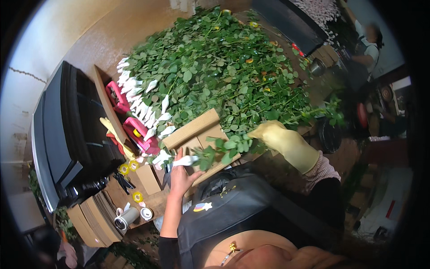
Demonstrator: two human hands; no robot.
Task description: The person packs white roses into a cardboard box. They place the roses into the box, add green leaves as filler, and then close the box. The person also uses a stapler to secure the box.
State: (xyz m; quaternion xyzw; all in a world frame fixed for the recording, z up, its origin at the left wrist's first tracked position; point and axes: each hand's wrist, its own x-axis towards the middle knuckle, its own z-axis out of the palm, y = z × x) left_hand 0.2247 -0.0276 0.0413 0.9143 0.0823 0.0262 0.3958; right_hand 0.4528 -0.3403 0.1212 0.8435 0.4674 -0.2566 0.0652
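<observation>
My left hand (181, 175), bare, is at the left end of a corrugated cardboard sheet (193, 143), its thumb spread from the fingers. Whether it grips the cardboard I cannot tell. A rose with a white-netted bud (185, 160) lies across the sheet, its bud over my left hand. My right hand (282, 143), in a pale yellow glove, is closed around the leafy stem (231, 147) of this rose; the stem inside the glove is hidden. Beyond the sheet rises a large heap of leafy rose stems (215, 70), with several white-netted buds (134, 90) along its left side.
Pink plastic holders (142, 136), yellow tape rolls (137, 196), black scissors (123, 182) and a metal tumbler (127, 218) are on the wooden table (158, 203) to the left. Stacked cardboard (97, 218) stands at lower left. A black bucket (329, 134) is at right; another person (368, 53) stands farther off.
</observation>
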